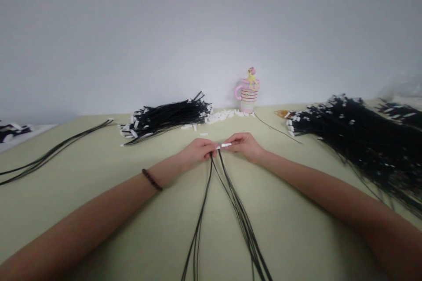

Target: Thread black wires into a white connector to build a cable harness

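Both hands meet mid-table, toward the far edge. Left hand [197, 150] has fingers pinched on the ends of a few black wires [231, 193], which run back toward the near edge in two loose strands. Right hand [244, 145] pinches a small white connector [226, 145] between thumb and forefinger, its tip just touching the wire ends at the left fingertips. A dark bead bracelet [152, 179] sits on the left wrist.

Step in hand looks like seating a wire end into the connector. To do it well: hold the wire close to its tip so it doesn't buckle, line it up straight with the connector opening, push along the axis, keep the other strands out of the way.

Loose white connectors [220, 117] lie heaped by the far edge, next to a pink striped cup [248, 94]. Bundle of wires [165, 118] far left of centre, a bigger pile [362, 140] at the right edge, a few stray wires [56, 151] on the left side of the table [99, 162].
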A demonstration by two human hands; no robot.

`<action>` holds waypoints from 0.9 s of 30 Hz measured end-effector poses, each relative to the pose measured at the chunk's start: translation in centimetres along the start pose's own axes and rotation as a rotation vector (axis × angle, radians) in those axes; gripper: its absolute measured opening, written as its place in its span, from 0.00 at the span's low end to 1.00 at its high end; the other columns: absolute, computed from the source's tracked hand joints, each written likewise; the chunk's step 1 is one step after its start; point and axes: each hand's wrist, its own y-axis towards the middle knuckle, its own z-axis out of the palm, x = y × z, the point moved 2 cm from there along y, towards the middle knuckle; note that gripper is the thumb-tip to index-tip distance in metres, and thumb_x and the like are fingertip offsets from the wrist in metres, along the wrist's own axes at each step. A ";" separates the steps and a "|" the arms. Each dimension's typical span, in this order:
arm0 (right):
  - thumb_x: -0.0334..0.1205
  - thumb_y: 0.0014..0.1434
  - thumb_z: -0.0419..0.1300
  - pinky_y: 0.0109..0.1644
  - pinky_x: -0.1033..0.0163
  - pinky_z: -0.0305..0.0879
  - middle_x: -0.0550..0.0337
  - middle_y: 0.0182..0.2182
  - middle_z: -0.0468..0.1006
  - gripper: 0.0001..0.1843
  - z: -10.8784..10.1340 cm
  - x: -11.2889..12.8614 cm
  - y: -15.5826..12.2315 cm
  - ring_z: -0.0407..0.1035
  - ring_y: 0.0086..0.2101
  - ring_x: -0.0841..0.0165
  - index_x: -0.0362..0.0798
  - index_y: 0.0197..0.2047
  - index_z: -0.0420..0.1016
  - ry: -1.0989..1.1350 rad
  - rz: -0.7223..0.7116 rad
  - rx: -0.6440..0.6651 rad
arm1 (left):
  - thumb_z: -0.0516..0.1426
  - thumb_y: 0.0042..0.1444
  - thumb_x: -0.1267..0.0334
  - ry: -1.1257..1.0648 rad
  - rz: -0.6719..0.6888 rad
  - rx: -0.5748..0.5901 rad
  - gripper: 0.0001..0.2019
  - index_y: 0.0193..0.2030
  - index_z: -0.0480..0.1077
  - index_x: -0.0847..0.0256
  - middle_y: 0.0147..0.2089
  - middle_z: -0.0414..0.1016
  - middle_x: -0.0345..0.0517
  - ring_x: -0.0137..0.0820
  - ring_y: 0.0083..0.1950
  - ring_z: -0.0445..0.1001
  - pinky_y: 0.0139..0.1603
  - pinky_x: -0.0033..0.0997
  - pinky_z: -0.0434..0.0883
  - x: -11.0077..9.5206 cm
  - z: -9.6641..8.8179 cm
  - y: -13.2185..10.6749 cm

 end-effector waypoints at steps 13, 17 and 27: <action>0.38 0.34 0.68 0.34 0.67 0.65 0.58 0.25 0.76 0.15 0.3 0.1 -0.1 0.69 0.26 0.72 0.41 0.28 0.75 -0.073 -0.012 0.042 | 0.52 0.50 0.54 0.044 0.015 0.068 0.16 0.25 0.69 0.67 0.21 0.64 0.39 0.19 0.19 0.53 0.18 0.21 0.48 -0.2 -0.2 0.0; 0.38 0.36 0.67 0.34 0.66 0.65 0.58 0.25 0.76 0.13 0.5 0.4 -0.2 0.69 0.26 0.72 0.42 0.28 0.75 -0.091 -0.054 0.067 | 0.52 0.50 0.55 0.074 0.009 0.055 0.15 0.25 0.68 0.67 0.22 0.65 0.40 0.19 0.19 0.53 0.19 0.21 0.49 -0.3 -0.2 -0.1; 0.42 0.40 0.65 0.35 0.64 0.66 0.54 0.32 0.75 0.16 1.0 1.0 0.0 0.69 0.32 0.69 0.42 0.34 0.74 -0.236 -0.150 0.111 | 0.52 0.49 0.54 0.080 -0.006 -0.017 0.15 0.24 0.66 0.66 0.20 0.63 0.38 0.20 0.19 0.54 0.19 0.22 0.50 0.6 -0.2 0.1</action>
